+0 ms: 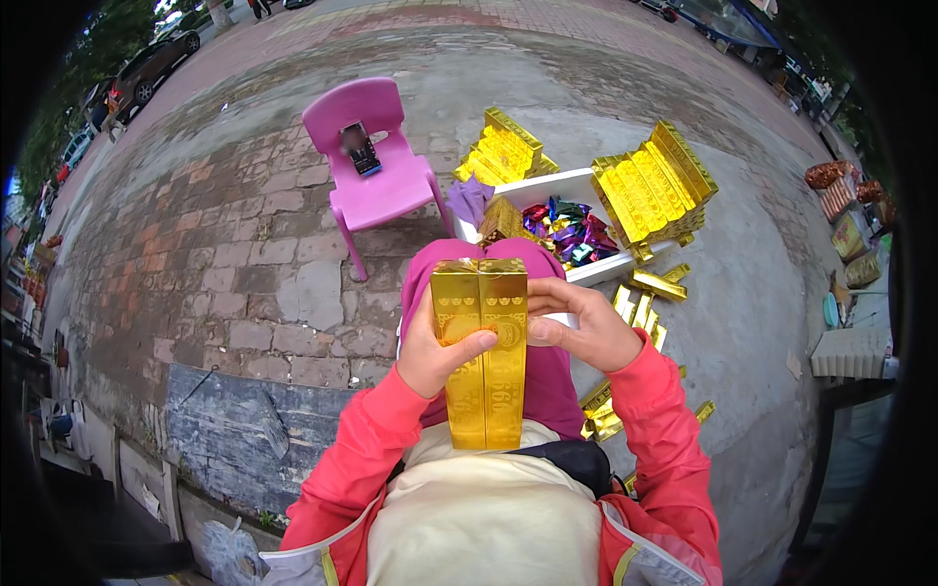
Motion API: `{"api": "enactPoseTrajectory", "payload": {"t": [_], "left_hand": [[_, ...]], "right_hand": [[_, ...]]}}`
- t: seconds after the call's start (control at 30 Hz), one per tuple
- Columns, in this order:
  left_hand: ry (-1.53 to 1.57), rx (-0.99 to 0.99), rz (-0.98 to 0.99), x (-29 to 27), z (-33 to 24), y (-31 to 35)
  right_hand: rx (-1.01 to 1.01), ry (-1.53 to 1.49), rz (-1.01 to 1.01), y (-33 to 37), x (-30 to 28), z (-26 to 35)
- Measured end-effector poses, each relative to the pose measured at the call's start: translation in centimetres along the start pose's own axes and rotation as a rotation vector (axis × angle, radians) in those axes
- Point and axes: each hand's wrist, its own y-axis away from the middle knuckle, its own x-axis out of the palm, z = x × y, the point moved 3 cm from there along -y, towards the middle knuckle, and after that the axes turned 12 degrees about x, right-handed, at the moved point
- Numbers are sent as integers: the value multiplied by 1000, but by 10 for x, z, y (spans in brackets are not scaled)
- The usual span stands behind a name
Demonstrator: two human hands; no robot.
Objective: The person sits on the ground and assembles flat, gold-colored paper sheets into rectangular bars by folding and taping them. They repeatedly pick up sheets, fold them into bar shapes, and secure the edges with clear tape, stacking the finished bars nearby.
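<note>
Two long gold foil paper bars (480, 361) stand side by side over my lap, embossed on their front faces. My left hand (442, 342) is closed around their left side, its thumb lying across the front. At the right edge, my right hand (584, 320) is curled against the bars, with thumb and forefinger a little apart; some of its fingertips are hidden. Beyond my knees a white box (606, 270) contains shiny multicoloured foil pieces (576, 232).
Stacks of gold bars (653, 190) and a smaller gold stack (503, 151) stand by the white box. More loose gold bars (640, 317) lie on the ground at right. A pink chair (376, 195) holds a phone (360, 149). A dark board (254, 420) lies at left.
</note>
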Motion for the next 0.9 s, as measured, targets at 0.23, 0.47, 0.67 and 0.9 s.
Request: {"api": "enactPoseTrajectory", "payload": {"t": [0.23,0.47,0.67,0.9], "left_hand": [[236,-155,-90,-36,-3,4],[399,-196,-65,-26,5,26],[404,-196,-73,-21,2,28],[392,-203,-93,-19,8,29]], "right_hand": [[-252,334,-257,-2,21,6],[-859,582,-474,4,37,19],[-1022,845,-510,11,35,20],[-1022,1056,-531,18,31,17]]}}
